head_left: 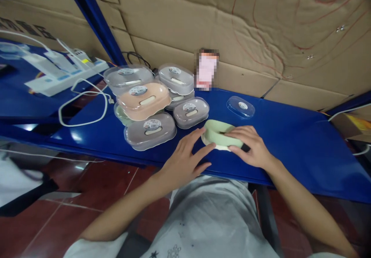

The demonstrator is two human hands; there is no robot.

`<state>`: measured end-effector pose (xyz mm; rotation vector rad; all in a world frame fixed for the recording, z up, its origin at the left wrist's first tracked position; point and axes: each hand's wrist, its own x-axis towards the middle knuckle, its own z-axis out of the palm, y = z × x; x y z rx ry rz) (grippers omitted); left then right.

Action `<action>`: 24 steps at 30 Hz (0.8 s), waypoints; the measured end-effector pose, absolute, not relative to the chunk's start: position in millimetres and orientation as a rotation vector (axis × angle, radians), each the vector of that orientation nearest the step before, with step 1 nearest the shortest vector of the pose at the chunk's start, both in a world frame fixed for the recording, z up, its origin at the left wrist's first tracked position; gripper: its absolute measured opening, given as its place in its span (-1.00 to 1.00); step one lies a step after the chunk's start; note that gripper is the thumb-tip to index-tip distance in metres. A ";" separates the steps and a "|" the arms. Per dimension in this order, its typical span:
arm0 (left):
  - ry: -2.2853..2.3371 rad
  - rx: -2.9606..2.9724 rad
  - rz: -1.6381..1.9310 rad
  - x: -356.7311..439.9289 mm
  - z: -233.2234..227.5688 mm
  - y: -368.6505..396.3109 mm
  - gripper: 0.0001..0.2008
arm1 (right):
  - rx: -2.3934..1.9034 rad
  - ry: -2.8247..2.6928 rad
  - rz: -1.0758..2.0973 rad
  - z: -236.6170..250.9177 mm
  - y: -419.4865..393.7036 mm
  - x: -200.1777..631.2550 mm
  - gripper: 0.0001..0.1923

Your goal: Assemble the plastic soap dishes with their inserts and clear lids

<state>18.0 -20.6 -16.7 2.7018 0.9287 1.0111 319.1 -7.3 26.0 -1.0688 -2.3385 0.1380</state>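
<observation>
A light green oval plastic box (216, 126) with a pale base rim sits near the front edge of the blue table. My right hand (253, 146) wraps over its right end, fingers reaching inside and thumb along the near side. A small black piece (245, 147) shows under that palm; its kind is unclear. Against the left end rests my left hand (188, 155), its fingers stretched and spread, fingertips touching the rim. Beyond the box lies a clear plastic lid (240, 106) with a round sticker.
Several lidded boxes, including an orange-pink box (145, 99) and a grey box (150, 130), are stacked to the left. A blurred-out phone (206, 70) leans on the cardboard wall (174, 22). A power strip (66, 76) and white cable (60, 113) lie further left.
</observation>
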 end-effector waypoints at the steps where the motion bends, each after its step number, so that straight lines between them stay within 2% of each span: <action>1: 0.913 2.728 0.970 18.0 -16.5 -20.2 -0.51 | -1.098 -2.311 0.159 27.5 -5.6 322.3 -0.64; 6: 0.863 2.775 0.897 18.1 -11.6 -19.0 -0.59 | -1.174 -2.271 0.175 27.3 -0.9 326.6 -0.67; 13: 0.824 2.765 0.839 18.9 -11.1 -18.7 -0.69 | -1.458 -2.074 -0.207 18.0 5.8 333.0 -0.59; 16: 0.817 2.767 0.863 20.6 -11.7 -20.8 -0.69 | -1.283 -2.202 -0.078 20.8 0.5 330.1 -0.65; 20: 0.934 2.729 1.247 10.8 -3.1 -25.4 -0.71 | -1.070 -2.489 0.121 21.9 -8.7 318.1 -0.62; 22: 1.205 2.594 1.517 -4.5 5.5 -23.6 -0.67 | -1.044 -2.528 0.096 19.4 -10.7 314.1 -0.59; 24: 1.542 2.429 1.635 -25.2 14.7 -17.1 -0.61 | -1.051 -2.528 0.028 16.0 -10.3 313.5 -0.64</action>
